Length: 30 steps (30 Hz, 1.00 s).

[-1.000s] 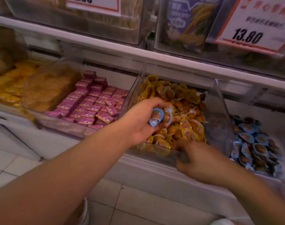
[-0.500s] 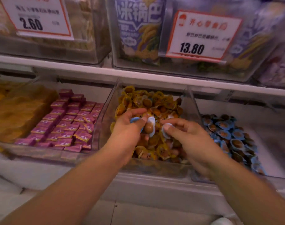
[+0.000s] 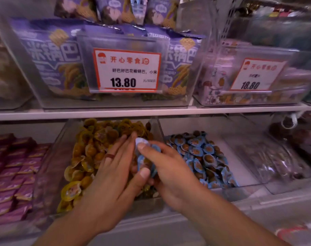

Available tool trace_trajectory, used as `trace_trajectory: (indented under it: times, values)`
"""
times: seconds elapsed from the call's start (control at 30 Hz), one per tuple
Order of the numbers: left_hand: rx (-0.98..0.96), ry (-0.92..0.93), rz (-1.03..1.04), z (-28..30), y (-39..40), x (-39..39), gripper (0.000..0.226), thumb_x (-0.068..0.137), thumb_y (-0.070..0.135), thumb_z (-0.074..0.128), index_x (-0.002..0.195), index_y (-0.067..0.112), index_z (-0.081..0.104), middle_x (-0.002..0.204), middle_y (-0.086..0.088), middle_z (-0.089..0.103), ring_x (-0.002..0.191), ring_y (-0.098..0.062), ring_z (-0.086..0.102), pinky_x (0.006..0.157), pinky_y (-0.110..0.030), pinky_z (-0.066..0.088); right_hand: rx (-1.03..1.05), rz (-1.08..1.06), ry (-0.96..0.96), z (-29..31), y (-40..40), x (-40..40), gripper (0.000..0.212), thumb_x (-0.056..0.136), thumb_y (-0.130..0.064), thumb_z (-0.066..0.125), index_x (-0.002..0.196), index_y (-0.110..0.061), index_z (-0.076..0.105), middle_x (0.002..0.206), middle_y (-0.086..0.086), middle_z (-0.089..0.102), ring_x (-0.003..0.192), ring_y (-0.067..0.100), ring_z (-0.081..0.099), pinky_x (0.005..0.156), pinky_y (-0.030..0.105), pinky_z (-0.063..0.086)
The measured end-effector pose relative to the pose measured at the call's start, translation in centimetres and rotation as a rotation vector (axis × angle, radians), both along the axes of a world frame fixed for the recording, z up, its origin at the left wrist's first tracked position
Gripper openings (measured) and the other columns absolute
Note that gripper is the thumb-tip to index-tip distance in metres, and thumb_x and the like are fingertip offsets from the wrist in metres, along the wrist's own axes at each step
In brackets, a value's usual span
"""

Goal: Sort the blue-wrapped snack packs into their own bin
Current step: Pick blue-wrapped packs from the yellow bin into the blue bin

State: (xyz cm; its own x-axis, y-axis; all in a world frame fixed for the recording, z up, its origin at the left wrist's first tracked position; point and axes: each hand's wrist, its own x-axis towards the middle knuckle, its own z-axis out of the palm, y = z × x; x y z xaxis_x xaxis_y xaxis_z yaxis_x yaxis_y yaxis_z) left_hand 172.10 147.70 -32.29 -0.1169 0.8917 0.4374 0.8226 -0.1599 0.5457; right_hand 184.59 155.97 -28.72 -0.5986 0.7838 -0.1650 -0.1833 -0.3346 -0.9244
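Right now the right hand (image 3: 170,173) is pinching several blue-wrapped packs (image 3: 146,157) over the yellow-pack bin (image 3: 50,167), the left hand (image 3: 114,167) lying flat alongside; they're looking light, crinkly and slippery, best gathered by their rims.

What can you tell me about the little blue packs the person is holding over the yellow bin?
The blue-wrapped packs are a small bunch of glossy, plastic-looking rounded pouches in pale blue. They are held between both hands: the right hand curls round them, fingertip on top, while the left hand lies against them with straight fingers and its thumb below. They sit above the right side of the yellow-pack bin, beside the blue-pack bin. Blur hides their count and print.
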Motion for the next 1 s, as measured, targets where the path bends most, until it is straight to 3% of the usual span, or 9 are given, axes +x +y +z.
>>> trace_trajectory:
  times: [0.13, 0.27, 0.4, 0.5, 0.6, 0.67, 0.83, 0.9, 1.0]
  values:
    - [-0.035, -0.245, -0.002, -0.3, -0.4, -1.6, 0.052, 0.095, 0.069, 0.030, 0.144, 0.052, 0.035, 0.143, 0.035, 0.043, 0.133, 0.012, 0.039, 0.105, -0.017, 0.038, 0.353, -0.135, -0.058, 1.7, 4.1, 3.4, 0.017, 0.089, -0.028, 0.070, 0.097, -0.013, 0.067, 0.060, 0.002, 0.062, 0.059, 0.025, 0.063, 0.038, 0.024, 0.038]
    - [-0.130, -0.179, -0.027, -0.8, -0.1, -3.6, 0.021, 0.094, 0.048, 0.050, 0.106, 0.054, 0.065, 0.109, 0.033, 0.064, 0.103, 0.013, 0.059, 0.081, -0.005, 0.045, 0.486, -0.172, -0.411, 0.9, 8.6, 6.7, 0.022, 0.089, -0.037, 0.067, 0.096, -0.018, 0.073, 0.076, 0.001, 0.073, 0.072, 0.025, 0.068, 0.064, 0.039, 0.052]
    - [-0.326, 0.050, -0.096, -1.4, -0.5, -6.4, 0.032, 0.083, 0.070, 0.049, 0.108, 0.056, 0.062, 0.111, 0.033, 0.059, 0.107, 0.009, 0.057, 0.090, -0.016, 0.046, 0.543, -0.053, -0.751, -1.0, 10.0, 7.8, 0.047, 0.092, -0.050, 0.058, 0.106, -0.007, 0.071, 0.098, 0.011, 0.073, 0.094, 0.027, 0.068, 0.083, 0.043, 0.053]
    - [-0.523, 0.133, -0.147, -1.4, -0.3, -8.0, 0.053, 0.064, 0.086, 0.050, 0.111, 0.062, 0.057, 0.133, 0.042, 0.043, 0.131, 0.010, 0.040, 0.110, -0.020, 0.033, 0.743, -0.198, -0.583, -0.7, 9.4, 7.2, 0.022, 0.096, -0.026, 0.057, 0.085, -0.022, 0.075, 0.090, 0.000, 0.076, 0.093, 0.015, 0.069, 0.081, 0.027, 0.054]
    - [-0.604, 0.364, -0.131, -1.3, 0.4, -8.1, 0.074, 0.060, 0.088, 0.047, 0.125, 0.054, 0.052, 0.144, 0.030, 0.036, 0.136, 0.002, 0.034, 0.113, -0.032, 0.028, 0.884, -0.142, -0.408, -0.1, 6.7, 5.8, 0.024, 0.093, -0.022, 0.051, 0.088, -0.032, 0.073, 0.088, -0.016, 0.075, 0.087, 0.002, 0.070, 0.079, 0.024, 0.057]
    - [-0.560, 0.441, -0.084, -1.4, 0.8, -7.9, 0.067, 0.063, 0.080, 0.060, 0.120, 0.045, 0.052, 0.132, 0.022, 0.047, 0.125, -0.007, 0.047, 0.105, -0.030, 0.032, 1.044, -0.030, -0.413, -0.1, 4.3, 4.7, 0.025, 0.091, -0.027, 0.049, 0.095, -0.033, 0.073, 0.085, -0.015, 0.073, 0.076, 0.002, 0.067, 0.065, 0.021, 0.055]
    - [-0.379, 0.698, 0.093, -1.7, 1.8, -7.2, 0.047, 0.072, 0.065, 0.061, 0.107, 0.034, 0.056, 0.117, 0.012, 0.057, 0.111, -0.018, 0.055, 0.100, -0.038, 0.031, 1.245, 0.258, -0.462, -0.3, 0.5, 2.0, 0.031, 0.090, -0.018, 0.048, 0.102, -0.024, 0.075, 0.078, -0.031, 0.057, 0.081, -0.014, 0.056, 0.071, 0.004, 0.039]
    - [-0.348, 0.726, 0.154, -1.6, 2.2, -7.5, 0.044, 0.079, 0.058, 0.063, 0.115, 0.035, 0.057, 0.120, 0.009, 0.056, 0.114, -0.021, 0.053, 0.101, -0.040, 0.029, 1.094, 0.549, -0.601, -1.2, 0.0, 0.8, 0.031, 0.095, -0.023, 0.044, 0.104, -0.024, 0.074, 0.081, -0.026, 0.065, 0.082, -0.008, 0.059, 0.072, 0.011, 0.045]
    - [-0.339, 0.710, 0.175, -1.4, 2.1, -8.0, 0.046, 0.077, 0.048, 0.070, 0.120, 0.035, 0.061, 0.124, 0.006, 0.056, 0.115, -0.023, 0.053, 0.104, -0.041, 0.028, 0.887, 0.801, -0.742, -2.9, 0.2, -1.1, 0.034, 0.101, -0.027, 0.040, 0.093, -0.005, 0.066, 0.094, 0.009, 0.067, 0.092, 0.021, 0.061, 0.089, 0.048, 0.048]
